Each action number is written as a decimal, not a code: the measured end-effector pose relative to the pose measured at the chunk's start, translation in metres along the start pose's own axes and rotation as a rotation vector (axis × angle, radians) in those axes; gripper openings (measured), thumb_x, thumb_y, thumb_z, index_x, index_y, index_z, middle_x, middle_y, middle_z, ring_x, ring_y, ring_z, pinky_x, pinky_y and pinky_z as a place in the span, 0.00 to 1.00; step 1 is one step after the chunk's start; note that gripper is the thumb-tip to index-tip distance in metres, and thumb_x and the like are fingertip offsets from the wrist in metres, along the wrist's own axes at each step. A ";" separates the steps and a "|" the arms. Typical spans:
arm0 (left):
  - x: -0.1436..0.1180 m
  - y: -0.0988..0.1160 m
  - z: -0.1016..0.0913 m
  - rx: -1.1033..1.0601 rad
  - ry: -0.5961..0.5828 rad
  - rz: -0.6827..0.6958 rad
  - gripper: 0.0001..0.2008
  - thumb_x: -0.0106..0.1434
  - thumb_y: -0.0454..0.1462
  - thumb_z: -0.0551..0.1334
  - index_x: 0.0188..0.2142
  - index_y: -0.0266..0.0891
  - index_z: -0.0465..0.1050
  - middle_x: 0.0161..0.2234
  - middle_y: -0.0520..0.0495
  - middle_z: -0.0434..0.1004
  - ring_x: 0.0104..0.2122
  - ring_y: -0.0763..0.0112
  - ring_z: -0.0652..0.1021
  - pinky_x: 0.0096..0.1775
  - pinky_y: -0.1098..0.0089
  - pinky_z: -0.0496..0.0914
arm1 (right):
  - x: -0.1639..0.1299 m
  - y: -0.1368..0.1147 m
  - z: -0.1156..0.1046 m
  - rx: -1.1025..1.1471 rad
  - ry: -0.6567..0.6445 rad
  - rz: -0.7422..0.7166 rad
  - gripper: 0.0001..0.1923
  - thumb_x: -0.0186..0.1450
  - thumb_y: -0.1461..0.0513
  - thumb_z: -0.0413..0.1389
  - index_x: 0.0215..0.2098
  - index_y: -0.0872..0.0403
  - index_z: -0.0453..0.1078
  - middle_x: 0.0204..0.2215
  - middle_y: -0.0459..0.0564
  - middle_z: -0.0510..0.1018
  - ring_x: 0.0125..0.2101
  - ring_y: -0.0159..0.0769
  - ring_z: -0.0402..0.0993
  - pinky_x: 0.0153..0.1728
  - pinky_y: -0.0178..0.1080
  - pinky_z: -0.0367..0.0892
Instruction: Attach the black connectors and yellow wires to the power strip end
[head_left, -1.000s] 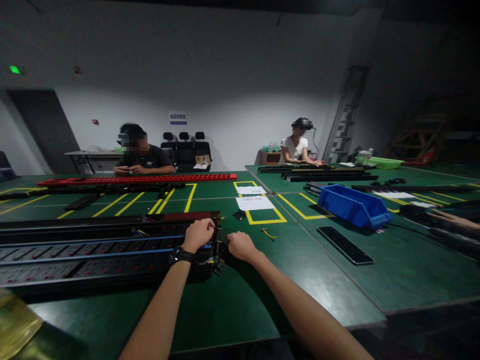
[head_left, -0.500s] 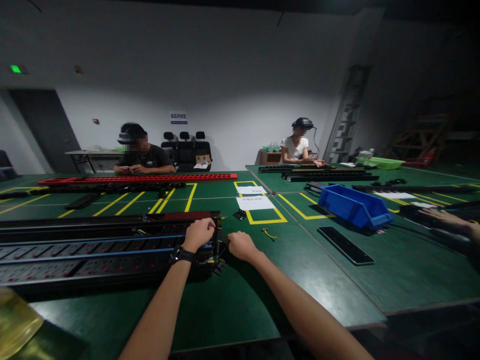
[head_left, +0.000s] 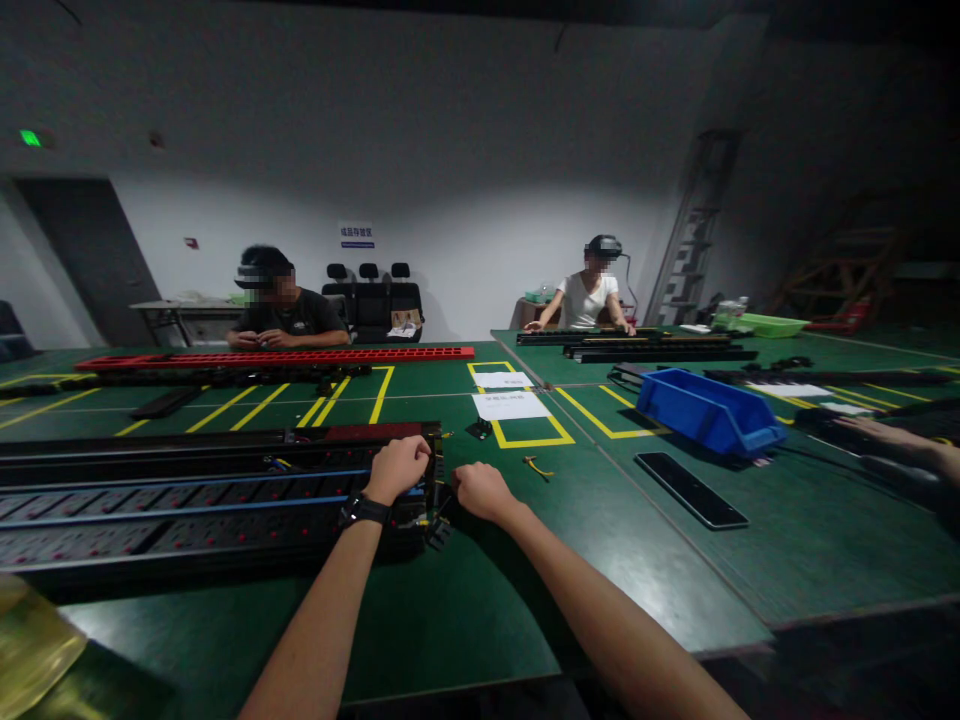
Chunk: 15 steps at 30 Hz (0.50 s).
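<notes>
Long black power strips (head_left: 217,525) with rows of sockets and red dots lie side by side on the green table. My left hand (head_left: 400,468), wearing a black watch, rests closed over their right end. Its fingertips are hidden, so what they grip cannot be made out. Just right of that end, my right hand (head_left: 482,490) is closed too, its fingers curled toward the strips and mostly out of sight. Between and below my hands, small black end parts (head_left: 437,530) with bits of yellow wire stick out from the strip end.
Right of my hands lie a short yellow wire (head_left: 537,467), a phone (head_left: 691,490) and a blue bin (head_left: 709,412). Paper sheets (head_left: 510,405) and a red rail (head_left: 277,357) are farther back. Two people sit across the table; another person's hand (head_left: 892,435) reaches in at right.
My hands stay in nearly the same place. Across the table, the person in white has spread both arms apart onto the black rails.
</notes>
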<state>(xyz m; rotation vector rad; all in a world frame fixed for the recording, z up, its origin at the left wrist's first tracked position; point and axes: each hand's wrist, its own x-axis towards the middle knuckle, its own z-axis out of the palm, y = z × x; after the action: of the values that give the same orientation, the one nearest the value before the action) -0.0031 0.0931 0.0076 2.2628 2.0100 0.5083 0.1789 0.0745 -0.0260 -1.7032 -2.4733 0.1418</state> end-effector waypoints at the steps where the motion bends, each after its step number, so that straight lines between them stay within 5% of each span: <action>1: 0.000 0.000 0.000 0.003 -0.003 -0.003 0.14 0.64 0.37 0.56 0.41 0.48 0.80 0.42 0.48 0.85 0.44 0.60 0.82 0.45 0.66 0.72 | 0.000 0.000 0.000 -0.001 -0.001 0.004 0.17 0.67 0.64 0.48 0.43 0.54 0.79 0.42 0.59 0.83 0.44 0.45 0.80 0.41 0.38 0.67; 15: 0.000 -0.001 0.000 0.004 0.001 0.012 0.14 0.64 0.37 0.55 0.41 0.48 0.80 0.42 0.48 0.85 0.44 0.60 0.82 0.43 0.68 0.72 | 0.001 0.001 0.001 0.006 0.009 -0.005 0.16 0.67 0.65 0.49 0.41 0.53 0.79 0.41 0.58 0.83 0.43 0.45 0.80 0.41 0.39 0.67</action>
<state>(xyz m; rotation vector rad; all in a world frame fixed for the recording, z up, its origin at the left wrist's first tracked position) -0.0038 0.0935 0.0075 2.2788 2.0006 0.5066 0.1791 0.0757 -0.0273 -1.6918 -2.4675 0.1409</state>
